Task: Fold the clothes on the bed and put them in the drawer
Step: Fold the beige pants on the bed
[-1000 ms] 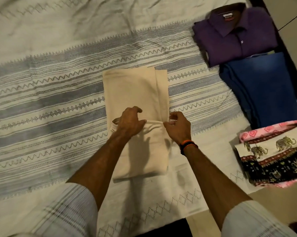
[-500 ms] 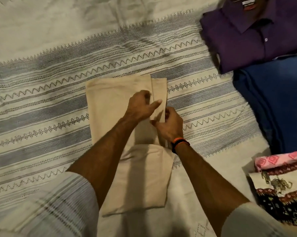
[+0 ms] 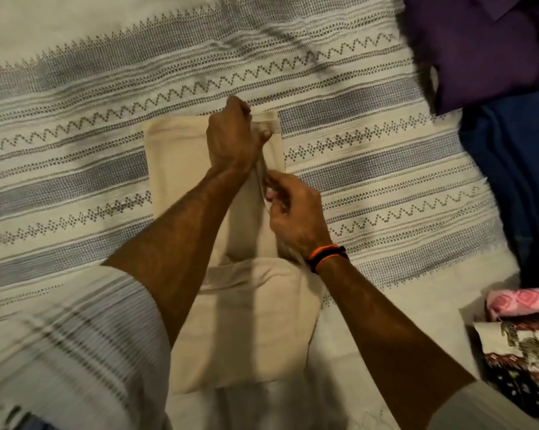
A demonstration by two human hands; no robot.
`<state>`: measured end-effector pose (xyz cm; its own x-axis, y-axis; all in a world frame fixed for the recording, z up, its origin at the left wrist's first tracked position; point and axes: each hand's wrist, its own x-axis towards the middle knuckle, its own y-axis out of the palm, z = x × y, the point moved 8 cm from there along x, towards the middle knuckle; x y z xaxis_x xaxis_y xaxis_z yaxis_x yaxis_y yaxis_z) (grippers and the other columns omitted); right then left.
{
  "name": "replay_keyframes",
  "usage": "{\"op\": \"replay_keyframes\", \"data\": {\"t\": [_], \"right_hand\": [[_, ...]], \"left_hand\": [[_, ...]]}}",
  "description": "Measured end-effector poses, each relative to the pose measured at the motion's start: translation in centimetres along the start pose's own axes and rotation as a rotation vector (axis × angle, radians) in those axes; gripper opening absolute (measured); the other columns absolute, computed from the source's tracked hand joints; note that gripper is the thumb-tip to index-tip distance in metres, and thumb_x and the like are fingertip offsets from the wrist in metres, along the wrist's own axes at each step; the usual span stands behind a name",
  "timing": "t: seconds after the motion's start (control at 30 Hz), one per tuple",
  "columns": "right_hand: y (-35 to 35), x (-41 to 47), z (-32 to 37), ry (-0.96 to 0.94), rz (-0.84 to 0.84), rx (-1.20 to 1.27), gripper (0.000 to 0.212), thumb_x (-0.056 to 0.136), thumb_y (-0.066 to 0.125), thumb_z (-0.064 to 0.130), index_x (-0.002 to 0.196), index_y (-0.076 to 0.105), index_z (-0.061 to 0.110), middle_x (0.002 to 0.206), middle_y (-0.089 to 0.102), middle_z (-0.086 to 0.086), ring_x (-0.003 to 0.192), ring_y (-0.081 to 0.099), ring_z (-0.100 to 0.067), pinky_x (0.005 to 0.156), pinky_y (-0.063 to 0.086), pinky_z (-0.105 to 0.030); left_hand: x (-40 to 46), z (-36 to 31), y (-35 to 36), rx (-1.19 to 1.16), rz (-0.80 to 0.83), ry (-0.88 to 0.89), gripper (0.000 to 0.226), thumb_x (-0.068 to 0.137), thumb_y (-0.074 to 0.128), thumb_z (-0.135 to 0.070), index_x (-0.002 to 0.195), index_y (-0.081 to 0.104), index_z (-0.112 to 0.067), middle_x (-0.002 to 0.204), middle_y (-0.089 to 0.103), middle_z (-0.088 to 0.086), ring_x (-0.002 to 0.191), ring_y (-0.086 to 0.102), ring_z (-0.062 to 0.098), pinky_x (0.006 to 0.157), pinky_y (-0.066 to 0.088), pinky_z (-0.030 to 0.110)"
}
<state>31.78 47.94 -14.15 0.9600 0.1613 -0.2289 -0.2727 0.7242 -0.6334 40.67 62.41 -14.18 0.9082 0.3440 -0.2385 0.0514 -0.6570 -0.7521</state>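
Observation:
Beige trousers (image 3: 181, 169) lie lengthwise on the striped bedspread (image 3: 60, 187), partly folded, with the near part (image 3: 246, 330) doubled over. My left hand (image 3: 231, 135) reaches to the far right corner of the trousers and grips the cloth there. My right hand (image 3: 293, 212), with an orange and black band on its wrist, pinches the right edge of the trousers closer to me. Both forearms cross over the middle of the garment and hide it.
A folded purple shirt (image 3: 485, 48) lies at the top right. A folded blue garment (image 3: 516, 181) lies below it. A pink cloth (image 3: 522, 301) and an elephant-print cloth (image 3: 522, 361) are stacked at the right edge.
Both hands have moved away from me along the trousers' right edge; the left went from the fold line to the far corner. The view has closed in on the bed.

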Motion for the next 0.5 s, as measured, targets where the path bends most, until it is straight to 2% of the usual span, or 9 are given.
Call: {"op": "replay_keyframes", "data": {"t": [0.07, 0.1, 0.17, 0.2, 0.27, 0.37, 0.43, 0.5], "right_hand": [[-0.9, 0.9, -0.3, 0.021, -0.017, 0.049, 0.047, 0.082, 0.061, -0.006, 0.128, 0.062, 0.007, 0.108, 0.069, -0.006, 0.092, 0.067, -0.016, 0.089, 0.055, -0.025], [-0.9, 1.5, -0.2, 0.005, 0.003, 0.022, 0.048, 0.081, 0.066, -0.005, 0.128, 0.062, 0.007, 0.107, 0.066, -0.006, 0.091, 0.065, -0.017, 0.088, 0.053, -0.025], [-0.7, 2.6, -0.1, 0.004, 0.051, -0.059, 0.055, 0.073, 0.077, -0.004, 0.125, 0.063, 0.01, 0.105, 0.058, -0.003, 0.084, 0.058, -0.014, 0.082, 0.052, -0.025], [-0.5, 2.9, -0.2, 0.029, 0.073, -0.056, 0.056, 0.069, 0.079, -0.003, 0.121, 0.063, 0.012, 0.101, 0.056, -0.001, 0.079, 0.056, -0.013, 0.078, 0.053, -0.026], [-0.8, 3.2, -0.3, 0.072, 0.064, -0.023, 0.05, 0.064, 0.081, 0.0, 0.109, 0.064, 0.014, 0.092, 0.059, 0.001, 0.072, 0.056, -0.015, 0.073, 0.056, -0.035], [-1.7, 1.2, -1.0, 0.121, 0.016, -0.051, 0.029, 0.07, 0.08, 0.021, 0.091, 0.061, 0.02, 0.076, 0.062, 0.006, 0.067, 0.059, -0.017, 0.068, 0.054, -0.041], [-2.5, -1.6, -1.9, 0.17, 0.001, -0.129, 0.027, 0.072, 0.076, 0.037, 0.085, 0.058, 0.022, 0.069, 0.063, 0.008, 0.069, 0.062, -0.016, 0.065, 0.053, -0.038], [-2.4, -5.0, -2.9, 0.221, 0.031, -0.143, 0.034, 0.069, 0.079, 0.046, 0.083, 0.057, 0.024, 0.071, 0.063, 0.011, 0.07, 0.061, -0.012, 0.064, 0.051, -0.033]], "left_hand": [[-0.6, -0.6, -0.6, 0.075, -0.036, 0.13, 0.036, 0.077, 0.079, -0.02, 0.105, 0.058, -0.011, 0.1, 0.062, 0.005, 0.083, 0.057, 0.017, 0.069, 0.047, 0.03], [-0.9, -1.0, -0.7, 0.104, -0.047, 0.198, 0.028, 0.08, 0.075, -0.014, 0.103, 0.059, -0.012, 0.105, 0.058, 0.007, 0.086, 0.056, 0.018, 0.071, 0.045, 0.028], [-1.7, -1.6, -0.2, 0.136, 0.008, 0.333, 0.013, 0.084, 0.062, -0.008, 0.095, 0.067, -0.012, 0.109, 0.058, 0.012, 0.096, 0.056, 0.024, 0.078, 0.043, 0.027], [-2.3, -1.8, 0.3, 0.144, 0.062, 0.415, 0.016, 0.085, 0.056, -0.011, 0.092, 0.071, -0.011, 0.107, 0.061, 0.013, 0.097, 0.057, 0.027, 0.078, 0.046, 0.03], [-3.7, -1.8, 1.4, 0.13, 0.157, 0.548, 0.026, 0.085, 0.053, -0.021, 0.092, 0.075, -0.011, 0.105, 0.066, 0.011, 0.096, 0.062, 0.03, 0.076, 0.053, 0.038], [-5.5, -0.9, 1.6, 0.087, 0.215, 0.549, 0.042, 0.082, 0.056, -0.035, 0.105, 0.073, -0.005, 0.119, 0.064, 0.015, 0.107, 0.063, 0.031, 0.083, 0.055, 0.037], [-6.8, -0.1, 2.4, 0.169, 0.284, 0.516, 0.076, 0.075, 0.057, -0.06, 0.121, 0.064, 0.0, 0.133, 0.054, 0.02, 0.116, 0.057, 0.036, 0.093, 0.051, 0.039], [-8.6, 0.4, 3.4, 0.264, 0.399, 0.497, 0.102, 0.073, 0.061, -0.069, 0.14, 0.045, 0.005, 0.148, 0.038, 0.026, 0.13, 0.044, 0.043, 0.107, 0.041, 0.045]]}}
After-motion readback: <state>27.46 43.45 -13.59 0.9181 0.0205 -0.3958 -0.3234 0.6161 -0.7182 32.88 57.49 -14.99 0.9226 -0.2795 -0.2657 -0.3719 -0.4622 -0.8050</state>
